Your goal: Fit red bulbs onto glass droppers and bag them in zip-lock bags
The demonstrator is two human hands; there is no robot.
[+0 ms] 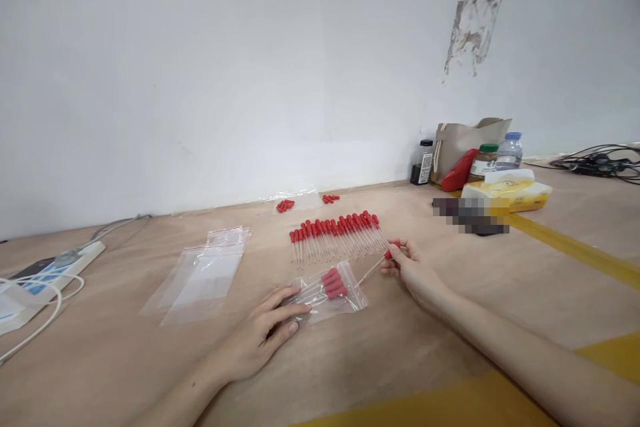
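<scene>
My right hand pinches a dropper by its red rubber bulb. The thin clear tube of that dropper points down and left, its tip at the right edge of a clear zip bag. Inside the bag lie several droppers with red bulbs stacked side by side. My left hand rests on the bag's left end with fingers outstretched, thumb apart from them. Just behind the bag, a long row of droppers lies on the table, bulbs toward the wall.
Flat clear bags lie to the left. Loose red bulbs sit near the wall. A power strip with white cables is at far left. Bottles, a beige bag and a tissue pack stand at back right.
</scene>
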